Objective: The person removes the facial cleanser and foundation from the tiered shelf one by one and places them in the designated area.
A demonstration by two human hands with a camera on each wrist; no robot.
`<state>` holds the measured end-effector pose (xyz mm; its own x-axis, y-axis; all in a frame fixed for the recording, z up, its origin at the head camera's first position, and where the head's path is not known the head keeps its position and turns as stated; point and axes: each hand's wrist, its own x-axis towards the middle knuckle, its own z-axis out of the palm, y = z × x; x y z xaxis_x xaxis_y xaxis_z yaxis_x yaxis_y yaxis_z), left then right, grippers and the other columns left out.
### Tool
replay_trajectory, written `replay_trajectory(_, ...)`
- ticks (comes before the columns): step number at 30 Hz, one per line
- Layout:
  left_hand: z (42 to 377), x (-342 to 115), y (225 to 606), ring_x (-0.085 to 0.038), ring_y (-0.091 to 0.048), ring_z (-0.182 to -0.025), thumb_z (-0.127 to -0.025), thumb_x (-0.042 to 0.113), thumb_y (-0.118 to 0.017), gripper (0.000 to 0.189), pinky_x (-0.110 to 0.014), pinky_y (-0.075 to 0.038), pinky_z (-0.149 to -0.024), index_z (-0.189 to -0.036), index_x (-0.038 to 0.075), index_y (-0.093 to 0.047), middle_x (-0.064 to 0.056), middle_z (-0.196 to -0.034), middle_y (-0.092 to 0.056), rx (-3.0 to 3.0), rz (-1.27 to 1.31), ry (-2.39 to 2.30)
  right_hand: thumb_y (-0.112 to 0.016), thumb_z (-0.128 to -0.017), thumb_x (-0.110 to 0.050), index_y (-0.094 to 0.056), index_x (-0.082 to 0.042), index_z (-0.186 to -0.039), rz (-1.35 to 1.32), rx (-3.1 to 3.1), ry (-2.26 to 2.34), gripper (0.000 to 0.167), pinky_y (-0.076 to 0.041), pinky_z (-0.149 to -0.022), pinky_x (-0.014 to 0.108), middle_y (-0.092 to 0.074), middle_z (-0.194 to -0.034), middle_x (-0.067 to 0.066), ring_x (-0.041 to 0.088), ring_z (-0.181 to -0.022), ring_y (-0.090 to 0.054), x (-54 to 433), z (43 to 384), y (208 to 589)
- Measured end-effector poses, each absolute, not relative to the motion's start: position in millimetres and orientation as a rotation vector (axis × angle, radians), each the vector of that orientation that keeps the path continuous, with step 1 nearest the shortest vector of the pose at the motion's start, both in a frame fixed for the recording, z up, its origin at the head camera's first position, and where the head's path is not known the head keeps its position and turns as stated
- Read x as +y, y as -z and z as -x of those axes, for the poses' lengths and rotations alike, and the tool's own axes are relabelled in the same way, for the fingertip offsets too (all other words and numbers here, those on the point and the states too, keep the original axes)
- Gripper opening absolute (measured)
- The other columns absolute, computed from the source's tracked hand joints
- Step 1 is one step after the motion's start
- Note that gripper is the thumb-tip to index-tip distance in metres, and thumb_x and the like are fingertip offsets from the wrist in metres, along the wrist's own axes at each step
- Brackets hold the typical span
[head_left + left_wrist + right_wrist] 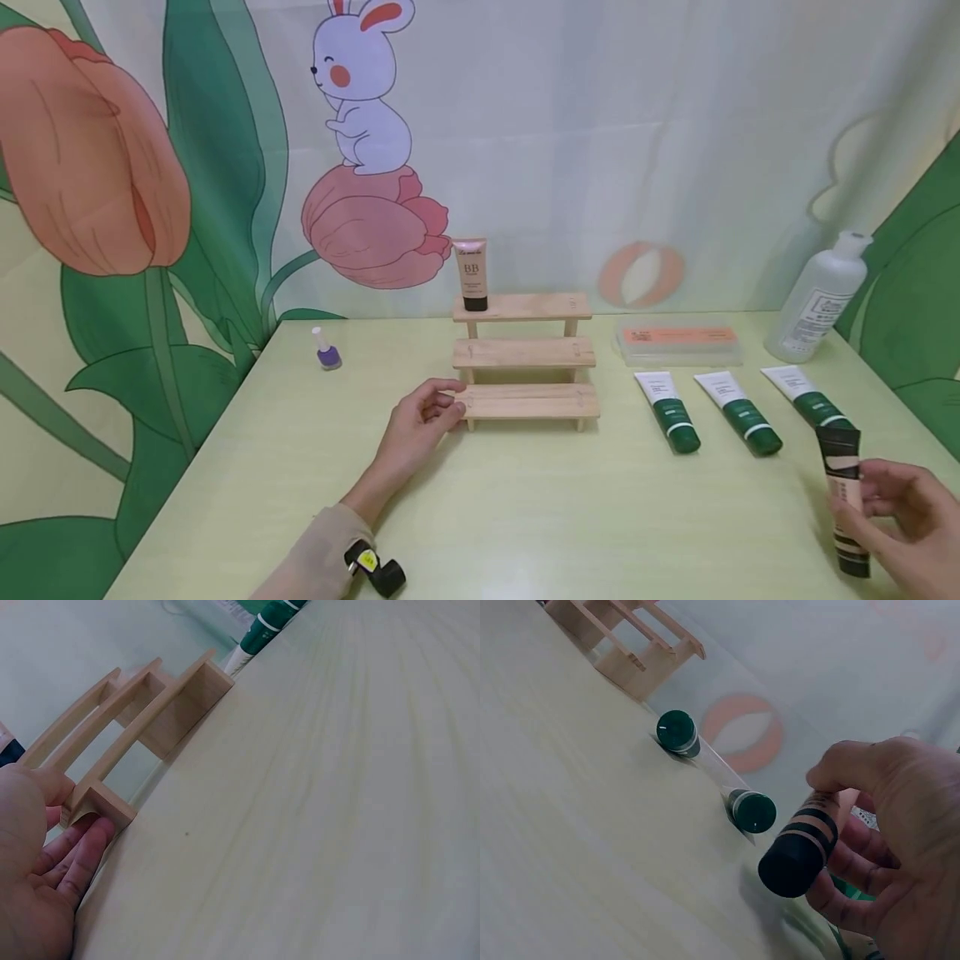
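A small three-tier wooden display stand [528, 402] stands on the table. My left hand [417, 425] grips the left end of its lowest step, thumb above and fingers curled beneath, as the left wrist view shows. On the top step a beige BB cream tube [471, 271] stands upright on its black cap. At the right, my right hand [903, 512] holds a black-and-beige cosmetic tube [845, 492] between thumb and fingers, cap end down. In the right wrist view its round black cap [791, 866] faces the camera.
Green-and-white tubes [670, 414] lie in a row right of the stand, one partly behind the held tube. Behind them are a clear plastic case [678, 340] and a white bottle [817, 300]. A purple nail polish bottle [327, 352] stands at the left.
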<state>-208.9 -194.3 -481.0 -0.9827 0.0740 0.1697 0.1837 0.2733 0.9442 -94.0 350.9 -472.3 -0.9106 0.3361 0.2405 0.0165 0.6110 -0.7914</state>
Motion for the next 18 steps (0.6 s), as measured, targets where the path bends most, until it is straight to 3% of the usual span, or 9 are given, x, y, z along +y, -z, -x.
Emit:
replay_trajectory(2,208.8,-194.2,480.7,-0.022,-0.074,-0.092,-0.108,0.015,-0.076,0.026,-0.024,-0.059,-0.077,-0.134,0.013,-0.075,-0.01,-0.108,-0.076,-2.425,0.254,1.828,-0.075,-0.101,0.006,-0.055,-0.006,-0.128,0.239,-2.505,-1.198,0.035,-0.05,-0.069,0.01,-0.054,-0.094,-0.025,0.0,-0.076,-0.056,353.6,95.0,475.3)
replay_trajectory(5,209.9,-194.4,481.2,-0.022,-0.074,-0.092,-0.108,0.015,-0.076,0.026,-0.024,-0.059,-0.077,-0.135,0.014,-0.075,-0.01,-0.108,-0.076,-2.43,0.257,1.833,-0.076,-0.1,0.007,-0.051,0.008,-0.133,0.215,-2.599,-1.111,0.041,-0.051,-0.066,0.013,-0.062,-0.096,-0.01,0.002,-0.072,-0.056,356.7,96.2,478.3)
replay_trajectory(10,211.0,-193.7,480.3,-0.021,-0.074,-0.092,-0.108,0.014,-0.076,0.026,-0.023,-0.059,-0.077,-0.134,0.014,-0.076,-0.011,-0.108,-0.077,-2.431,0.256,1.828,-0.078,-0.102,0.0,-0.047,0.013,-0.143,0.252,-2.809,-1.014,0.053,-0.053,-0.063,0.021,-0.067,-0.104,0.018,0.01,-0.074,-0.058,360.6,98.7,480.7)
replay_trajectory(18,210.3,-195.1,480.5,-0.023,-0.073,-0.092,-0.108,0.015,-0.076,0.027,-0.023,-0.057,-0.075,-0.135,0.015,-0.076,-0.009,-0.107,-0.076,-2.446,0.242,1.82,-0.08,-0.102,-0.007,-0.047,0.013,-0.146,0.258,-3.005,-0.992,0.058,-0.049,-0.062,0.027,-0.067,-0.104,0.014,0.021,-0.082,-0.058,364.7,100.6,481.3)
